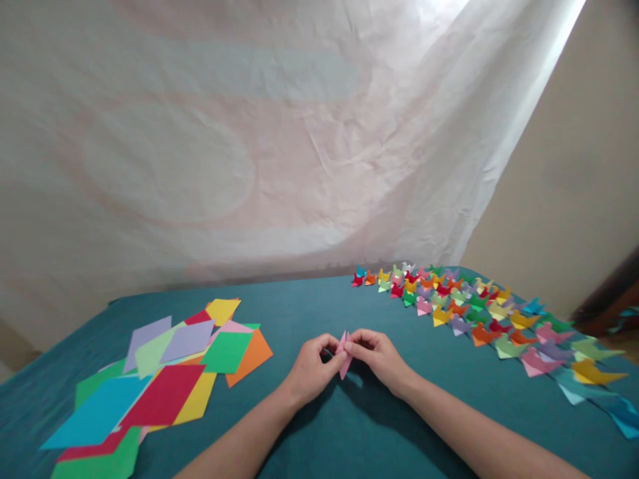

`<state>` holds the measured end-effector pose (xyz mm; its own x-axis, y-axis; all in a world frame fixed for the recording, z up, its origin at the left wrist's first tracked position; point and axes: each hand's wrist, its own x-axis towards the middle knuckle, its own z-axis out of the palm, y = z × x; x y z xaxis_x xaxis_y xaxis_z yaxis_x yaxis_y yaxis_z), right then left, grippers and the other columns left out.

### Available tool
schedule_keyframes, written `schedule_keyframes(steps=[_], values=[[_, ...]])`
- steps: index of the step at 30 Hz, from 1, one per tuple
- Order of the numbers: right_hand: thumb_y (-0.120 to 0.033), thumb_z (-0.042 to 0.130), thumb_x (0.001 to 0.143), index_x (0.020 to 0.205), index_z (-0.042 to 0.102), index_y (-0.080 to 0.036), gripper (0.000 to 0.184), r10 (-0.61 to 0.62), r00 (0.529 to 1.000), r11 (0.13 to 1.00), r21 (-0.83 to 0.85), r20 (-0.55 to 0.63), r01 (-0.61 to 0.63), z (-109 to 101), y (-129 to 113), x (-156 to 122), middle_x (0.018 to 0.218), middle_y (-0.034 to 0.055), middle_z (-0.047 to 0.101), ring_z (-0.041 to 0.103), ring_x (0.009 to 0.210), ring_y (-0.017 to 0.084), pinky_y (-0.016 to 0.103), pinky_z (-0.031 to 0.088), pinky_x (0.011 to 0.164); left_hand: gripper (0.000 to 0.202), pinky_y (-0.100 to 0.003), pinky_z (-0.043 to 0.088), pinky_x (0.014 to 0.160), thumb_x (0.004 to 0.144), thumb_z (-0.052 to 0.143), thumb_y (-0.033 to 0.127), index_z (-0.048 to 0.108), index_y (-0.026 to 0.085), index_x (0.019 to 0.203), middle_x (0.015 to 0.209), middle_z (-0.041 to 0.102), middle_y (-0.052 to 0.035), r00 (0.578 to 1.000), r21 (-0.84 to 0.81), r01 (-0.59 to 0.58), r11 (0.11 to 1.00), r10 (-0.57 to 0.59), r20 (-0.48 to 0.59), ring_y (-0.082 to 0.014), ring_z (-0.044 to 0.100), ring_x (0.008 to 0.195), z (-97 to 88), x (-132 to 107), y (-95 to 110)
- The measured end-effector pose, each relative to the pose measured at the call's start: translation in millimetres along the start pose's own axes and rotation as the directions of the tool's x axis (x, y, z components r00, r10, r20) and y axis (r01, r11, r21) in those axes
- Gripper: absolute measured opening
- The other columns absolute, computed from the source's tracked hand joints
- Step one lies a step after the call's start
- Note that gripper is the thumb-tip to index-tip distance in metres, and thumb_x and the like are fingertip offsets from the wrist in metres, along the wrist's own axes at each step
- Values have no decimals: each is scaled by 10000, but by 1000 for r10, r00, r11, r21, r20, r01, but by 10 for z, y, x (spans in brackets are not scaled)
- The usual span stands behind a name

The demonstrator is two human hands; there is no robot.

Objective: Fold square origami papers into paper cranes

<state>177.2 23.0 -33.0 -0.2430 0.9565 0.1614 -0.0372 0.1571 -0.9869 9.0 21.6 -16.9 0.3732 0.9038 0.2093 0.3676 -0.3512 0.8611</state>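
A small pink folded paper piece [344, 354] is pinched between both hands just above the teal tabletop [309, 306]. My left hand [313, 370] grips its left side with thumb and fingers closed. My right hand [375, 354] holds the right side the same way, fingers curled. The paper stands roughly upright, with its lower point hanging down between the thumbs.
A loose spread of flat coloured paper squares [164, 372] lies at the left. Rows of several finished folded paper birds [474, 309] run along the right side towards the table's edge. A creased white cloth [249, 133] hangs behind the table.
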Motion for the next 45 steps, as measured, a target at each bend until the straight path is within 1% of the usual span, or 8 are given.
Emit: schedule_keyframes(steps=[10,16,20,24,27,30,35,45], values=[[-381,642,776,781,642,-149,232,-8,1000,1000,19,-19,9,14,-26,6,700,-8,602,509,644,113,228,383,621,220,-222,394,612,815,538,314,590,122,722,686,588,-14,1000,-83,15,996,-13,28,-130,519,649,-25,27,-24],[-384,655,765,770,644,-146,238,-6,999,1000,18,-33,7,7,-11,5,683,-11,604,510,626,109,224,382,603,195,-229,393,621,795,562,304,619,122,750,702,610,-22,999,-66,45,997,-47,-19,-136,529,654,5,16,-14],[-394,643,774,766,653,-151,244,-9,999,1000,10,-40,9,12,-39,3,691,-7,620,528,642,115,225,399,617,222,-225,392,609,794,577,330,639,118,772,705,624,-27,997,-146,71,987,-75,-20,-135,536,645,18,23,-29],[-393,607,801,860,676,-168,242,-33,998,999,-3,-54,33,-7,-82,7,797,19,665,578,739,145,251,443,698,243,-218,396,600,781,602,351,639,112,764,682,619,-19,994,-267,103,958,-105,8,-126,528,621,3,44,-31],[-373,606,802,973,673,-186,262,-70,996,997,-46,-61,67,-38,-89,15,913,41,685,604,826,170,281,462,762,229,-212,392,598,761,628,340,630,113,730,660,607,-8,995,-307,104,946,-103,19,-119,520,611,-11,48,-26],[-351,601,805,1031,666,-200,280,-111,992,989,-103,-58,104,-61,-79,23,964,50,690,620,860,184,307,475,791,222,-214,389,599,762,626,331,623,112,725,660,599,-7,995,-316,98,944,-93,33,-118,513,612,-15,45,-31],[-323,603,802,1028,676,-204,265,-147,988,982,-130,-54,139,-67,-66,30,985,54,695,635,883,193,325,487,818,229,-222,391,604,767,619,333,624,107,733,672,601,-18,994,-300,104,948,-91,58,-126,517,622,-15,43,-45],[-332,621,779,1036,674,-198,294,-141,988,982,-137,-61,132,-82,-66,44,942,61,705,647,828,202,355,506,793,249,-229,392,611,756,627,358,645,110,745,687,623,-28,992,-272,124,954,-108,71,-134,533,632,-31,37,-11]])
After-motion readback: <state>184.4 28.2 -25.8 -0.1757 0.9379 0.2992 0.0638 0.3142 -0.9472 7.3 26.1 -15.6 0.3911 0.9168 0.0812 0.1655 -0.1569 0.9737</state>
